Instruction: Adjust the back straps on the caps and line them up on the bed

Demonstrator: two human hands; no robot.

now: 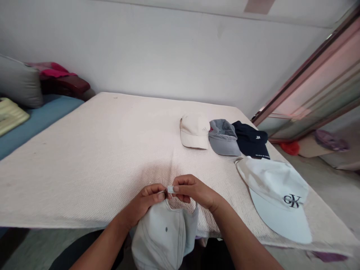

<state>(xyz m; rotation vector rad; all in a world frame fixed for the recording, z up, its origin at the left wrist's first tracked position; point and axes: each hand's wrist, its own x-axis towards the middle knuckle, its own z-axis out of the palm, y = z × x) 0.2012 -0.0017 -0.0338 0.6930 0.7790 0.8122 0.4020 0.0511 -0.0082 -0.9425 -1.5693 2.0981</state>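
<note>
A pale grey cap (pixel 157 236) hangs at the near edge of the table, the opening at its back facing up. Fingers and thumb of my left hand (pixel 150 195) pinch the edge of this opening, beside a small dark brown buckle-like piece (pixel 165 194). Between the thumb and fingers of my right hand (pixel 187 189) is the light end of the cap's strap (pixel 170 189), held close to that dark piece. Whether the strap passes through it I cannot tell. The cap's brim is out of sight.
On the table's white cloth (pixel 98 161) lie a cream cap (pixel 194 129), a grey cap (pixel 225 137), a navy cap (pixel 250 138) and a large white cap with black letters (pixel 278 191). Left stands a blue seat (pixel 53 112) with a grey cushion (pixel 19 82). A wall rises behind.
</note>
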